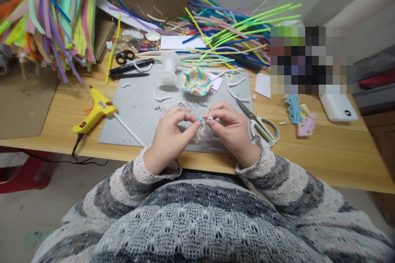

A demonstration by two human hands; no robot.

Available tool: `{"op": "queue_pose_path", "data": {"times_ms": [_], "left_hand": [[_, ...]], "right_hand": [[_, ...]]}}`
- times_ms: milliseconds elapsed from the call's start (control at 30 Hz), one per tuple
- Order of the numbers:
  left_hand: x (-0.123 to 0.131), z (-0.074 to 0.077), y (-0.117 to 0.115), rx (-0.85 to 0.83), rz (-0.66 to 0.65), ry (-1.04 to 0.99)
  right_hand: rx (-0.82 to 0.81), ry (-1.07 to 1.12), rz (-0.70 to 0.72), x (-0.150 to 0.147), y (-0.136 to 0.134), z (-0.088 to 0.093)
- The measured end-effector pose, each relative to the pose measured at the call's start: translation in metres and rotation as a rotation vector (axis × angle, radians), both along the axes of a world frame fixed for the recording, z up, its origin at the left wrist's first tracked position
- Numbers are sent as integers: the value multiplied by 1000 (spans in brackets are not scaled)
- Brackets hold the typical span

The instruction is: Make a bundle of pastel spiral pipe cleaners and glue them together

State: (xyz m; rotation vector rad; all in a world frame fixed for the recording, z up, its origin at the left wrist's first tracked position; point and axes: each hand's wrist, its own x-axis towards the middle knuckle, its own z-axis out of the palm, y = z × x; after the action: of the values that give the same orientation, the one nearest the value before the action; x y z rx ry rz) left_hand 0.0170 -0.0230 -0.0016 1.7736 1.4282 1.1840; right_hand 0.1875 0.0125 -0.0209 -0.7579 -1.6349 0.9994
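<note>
My left hand (173, 133) and my right hand (232, 129) meet over the front of the grey cutting mat (123, 131). Thumbs and forefingers of both pinch a small light-blue pipe cleaner piece (200, 119), partly hidden by the fingertips. A pale curled strand (202, 132) hangs below it, blurred. Just beyond the fingers lie thin wire bits (188, 104) and a short blue piece (203, 104). Farther back sits a ruffled pastel-striped flower shape (196, 81), with a spool of clear thread (169, 69) to its left. Scissors with pale green handles (262, 126) rest beside my right hand.
A yellow glue gun (95, 111) lies at left, its cord over the table edge. Pens (132, 68) and black-handled scissors (125, 56) are behind it. Loose pipe cleaners (228, 37) cover the back; a large bundle (49, 20) stands left. A white box-like object (338, 104) sits right.
</note>
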Motion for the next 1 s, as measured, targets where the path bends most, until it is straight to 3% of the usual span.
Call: {"op": "queue_pose_path", "data": {"times_ms": [200, 267, 400, 567, 767, 1000], "left_hand": [[-11, 14, -1, -48, -2, 47], [-20, 23, -2, -46, 26, 194], [-35, 36, -5, -36, 86, 678], [-38, 25, -7, 29, -1, 986], [-39, 4, -5, 154, 61, 958], [-42, 6, -9, 39, 66, 755]], "right_hand": [[37, -13, 7, 1, -2, 1], [44, -9, -6, 1, -2, 2], [64, -1, -101, 2, 0, 2], [80, -5, -164, 2, 2, 3], [90, -39, -147, 2, 0, 4], [84, -32, -118, 1, 1, 4]]}}
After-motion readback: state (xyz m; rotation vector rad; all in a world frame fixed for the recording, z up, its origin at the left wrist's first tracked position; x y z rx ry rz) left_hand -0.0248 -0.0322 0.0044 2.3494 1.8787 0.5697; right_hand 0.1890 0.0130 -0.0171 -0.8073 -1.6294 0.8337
